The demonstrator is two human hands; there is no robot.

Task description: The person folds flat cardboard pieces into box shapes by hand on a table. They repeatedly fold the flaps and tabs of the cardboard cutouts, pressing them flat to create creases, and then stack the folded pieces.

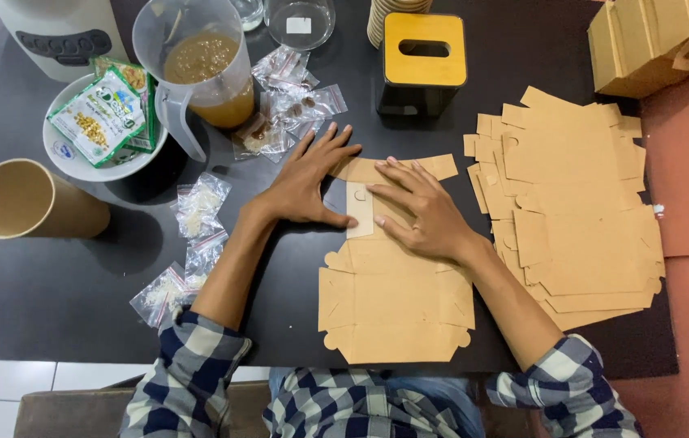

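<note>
We press both hands flat and open on a flat cardboard box blank (393, 300) lying mid-bench, its long axis running near to far. Our left hand (305, 182) pins its far-left flap; our right hand (424, 212) covers the fold.

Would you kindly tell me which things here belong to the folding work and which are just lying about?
In hand: flat box blank under left hand and right hand; stack of blanks; folded boxes.
Lying about: jug, paper cup, sachets, tissue box.
</note>
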